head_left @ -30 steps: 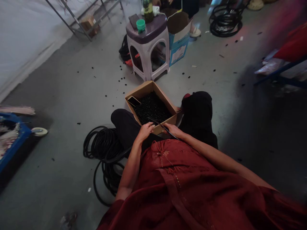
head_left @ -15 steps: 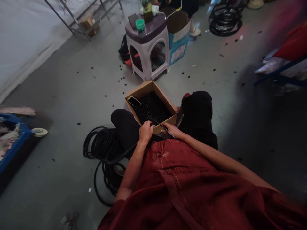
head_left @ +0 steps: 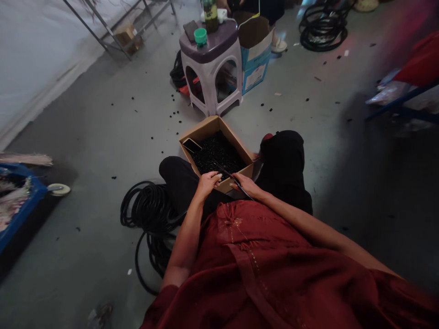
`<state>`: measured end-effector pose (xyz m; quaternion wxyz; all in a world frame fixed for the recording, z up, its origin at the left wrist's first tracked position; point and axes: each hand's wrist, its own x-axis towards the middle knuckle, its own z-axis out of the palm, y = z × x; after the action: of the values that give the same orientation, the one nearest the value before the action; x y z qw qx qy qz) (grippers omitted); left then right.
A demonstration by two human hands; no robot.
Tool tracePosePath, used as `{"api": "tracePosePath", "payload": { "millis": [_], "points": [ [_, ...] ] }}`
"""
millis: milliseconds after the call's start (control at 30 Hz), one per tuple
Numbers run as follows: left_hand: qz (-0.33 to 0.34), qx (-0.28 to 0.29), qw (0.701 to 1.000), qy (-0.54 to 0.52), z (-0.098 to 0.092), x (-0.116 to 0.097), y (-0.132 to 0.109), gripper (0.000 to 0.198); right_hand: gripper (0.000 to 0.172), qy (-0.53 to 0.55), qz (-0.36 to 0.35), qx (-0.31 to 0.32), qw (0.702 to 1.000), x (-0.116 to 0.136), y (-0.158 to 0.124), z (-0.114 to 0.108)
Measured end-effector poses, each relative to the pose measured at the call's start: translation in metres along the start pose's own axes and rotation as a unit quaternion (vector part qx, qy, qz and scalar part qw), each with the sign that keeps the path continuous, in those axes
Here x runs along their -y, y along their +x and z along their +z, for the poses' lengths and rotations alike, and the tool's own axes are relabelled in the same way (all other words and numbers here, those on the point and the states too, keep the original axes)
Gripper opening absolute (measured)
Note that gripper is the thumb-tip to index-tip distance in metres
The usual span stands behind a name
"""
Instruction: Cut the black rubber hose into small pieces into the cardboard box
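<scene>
My left hand (head_left: 207, 182) is closed in a pinch at the near edge of a cardboard box (head_left: 242, 141). Its fingers grip the end of a black tube (head_left: 178, 218), which runs back beneath the forearm to a coil (head_left: 146, 205) beside my left leg; the pinched end is mostly hidden. My right hand (head_left: 245, 185) is wrapped around long dark scissors (head_left: 226, 172), their blades pointing left over the box. Many short black pieces (head_left: 217, 151) fill the box, and a phone (head_left: 192, 145) lies on them in the left corner.
Beyond the box stands a plastic stool (head_left: 209, 50) with a green-capped container (head_left: 200, 36) and a bottle. A blue-and-white carton (head_left: 255, 68) is behind it, near another person. Wheeled blue frame (head_left: 25, 196) at left; black hose coil (head_left: 322, 34) at far right; black bits on the floor.
My left hand has turned slightly, its thumb and fingertips now showing more, and sits a little apart from the blades. My right hand with the scissors has barely moved.
</scene>
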<state>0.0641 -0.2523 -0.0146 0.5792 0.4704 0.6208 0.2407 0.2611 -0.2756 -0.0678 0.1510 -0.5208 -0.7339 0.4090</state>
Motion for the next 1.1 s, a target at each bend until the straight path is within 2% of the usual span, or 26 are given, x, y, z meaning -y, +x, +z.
{"api": "tracePosePath", "payload": {
  "millis": [200,433,833,1100],
  "points": [
    [-0.013,0.016,0.997,-0.07,0.002,0.007,0.005,0.023,0.029,-0.022,0.021,0.004,1.0,-0.002,-0.001,0.0],
    [-0.024,0.017,0.995,-0.098,0.004,0.016,0.013,0.025,0.027,-0.037,0.04,0.008,0.998,-0.004,-0.001,0.001],
    [-0.039,-0.005,0.996,-0.086,0.004,0.023,0.02,0.02,0.023,-0.044,0.069,0.007,0.997,-0.01,0.001,0.004],
    [-0.021,-0.033,0.998,-0.049,0.007,0.028,0.022,0.016,0.021,0.015,0.1,-0.014,0.995,-0.015,0.004,0.008]
  ]
}}
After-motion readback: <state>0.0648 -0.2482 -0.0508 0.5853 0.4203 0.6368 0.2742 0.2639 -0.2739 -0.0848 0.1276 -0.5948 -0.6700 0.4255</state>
